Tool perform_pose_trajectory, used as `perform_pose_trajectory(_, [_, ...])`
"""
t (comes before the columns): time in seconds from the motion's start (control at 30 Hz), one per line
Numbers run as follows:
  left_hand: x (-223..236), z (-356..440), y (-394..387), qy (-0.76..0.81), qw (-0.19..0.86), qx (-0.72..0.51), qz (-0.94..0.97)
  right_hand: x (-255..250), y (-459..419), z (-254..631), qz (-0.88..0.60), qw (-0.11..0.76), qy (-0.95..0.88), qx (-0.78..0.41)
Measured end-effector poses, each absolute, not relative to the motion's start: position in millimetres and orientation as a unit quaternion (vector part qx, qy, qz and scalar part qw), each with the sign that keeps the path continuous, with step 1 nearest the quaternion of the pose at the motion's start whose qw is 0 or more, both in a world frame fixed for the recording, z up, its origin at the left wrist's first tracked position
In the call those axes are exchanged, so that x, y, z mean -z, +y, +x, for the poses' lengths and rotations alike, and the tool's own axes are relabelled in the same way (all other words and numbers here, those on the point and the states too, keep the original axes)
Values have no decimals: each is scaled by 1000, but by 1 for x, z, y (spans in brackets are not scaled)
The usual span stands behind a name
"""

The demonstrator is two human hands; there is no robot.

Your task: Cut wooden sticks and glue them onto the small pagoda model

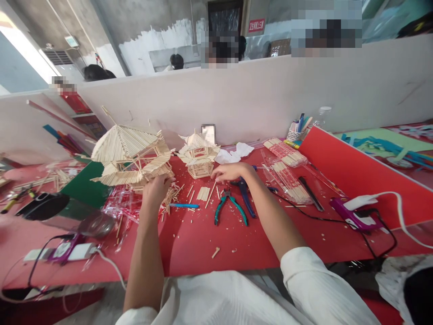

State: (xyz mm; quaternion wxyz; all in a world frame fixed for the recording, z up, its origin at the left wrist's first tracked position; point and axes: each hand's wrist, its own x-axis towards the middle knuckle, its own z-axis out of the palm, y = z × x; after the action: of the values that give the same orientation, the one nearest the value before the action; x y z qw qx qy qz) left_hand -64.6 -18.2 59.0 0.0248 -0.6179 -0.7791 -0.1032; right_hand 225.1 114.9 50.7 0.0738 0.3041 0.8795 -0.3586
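Note:
My left hand [156, 192] is at the lower right edge of a large pavilion model [126, 151] built from thin wooden sticks. Its fingers are curled together, and whatever they pinch is hidden. My right hand [230, 171] reaches in beside a smaller stick pavilion [199, 158]. Those fingers point left and down, slightly apart, with their tips close to the upper end of a loose wooden stick [210, 195]. A row of short sticks [203, 194] lies between the hands, above a blue pen-like tool [184, 206]. Teal-handled pliers [231, 207] and a dark blue tool [246, 198] rest below my right hand.
Packs of sticks [291, 180] and a black tool [310, 193] lie on the right. A red board [358, 176] and a purple power strip [356, 214] with cables stand beyond. At left are a clear jar [81, 219] and another strip [64, 248]. A white partition [257, 99] closes the back.

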Motion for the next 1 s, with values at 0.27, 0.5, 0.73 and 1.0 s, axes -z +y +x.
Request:
perform_pose_trajectory(0.27, [-58,-68,-17,-784,-14,93,-613,-47,117,224,299,78,885,348])
perform_pose_trajectory(0.5, [-54,-76,-18,-774,28,81,-628,-42,120,223,299,80,885,348])
perform_pose_trajectory(0.73, [-51,-82,-15,-775,-5,99,-624,-36,125,224,309,81,882,346])
perform_pose_trajectory(1.0, [-48,-84,-16,-758,2,109,-643,-38,123,223,306,85,885,341])
